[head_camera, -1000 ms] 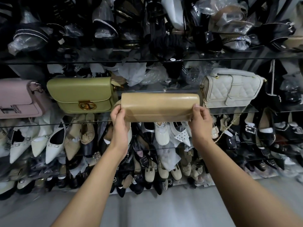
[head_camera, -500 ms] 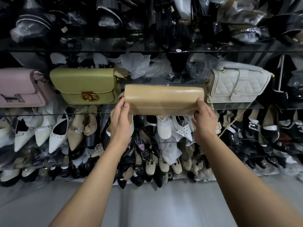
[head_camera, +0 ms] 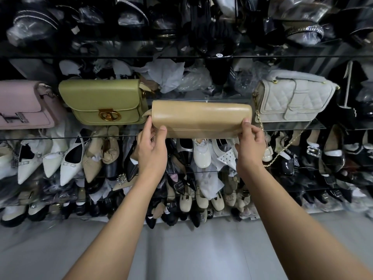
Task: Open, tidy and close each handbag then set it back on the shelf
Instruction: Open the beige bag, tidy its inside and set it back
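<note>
since half a second ago the tan handbag (head_camera: 201, 118) has risen slightly toward the glass shelf (head_camera: 298, 128), and the left hand (head_camera: 151, 152) has changed from flat fingers against the bag's end to a pinch; the right hand (head_camera: 250, 150) is little changed.

left hand: thumb on the front face at the lower corner, fingers behind the end, grasping the bag; right hand: thumb on the front face at the opposite corner, other fingers curled beneath and behind, also grasping the bag.

the bag lies level between the two hands and appears closed; whether its base already bears on the shelf cannot be told.

step in hand, by judgement: returning the bag to its slot; outboard of the left hand stands the green handbag (head_camera: 103, 102); outboard of the right hand, the white quilted handbag (head_camera: 292, 100), its chain (head_camera: 282, 152) hanging just beside the right thumb.

keep the bag level; push it straight away from both palms; keep both ends off the neighbours; avoid snagging the chain; let go only once the base is fully supported.
</note>
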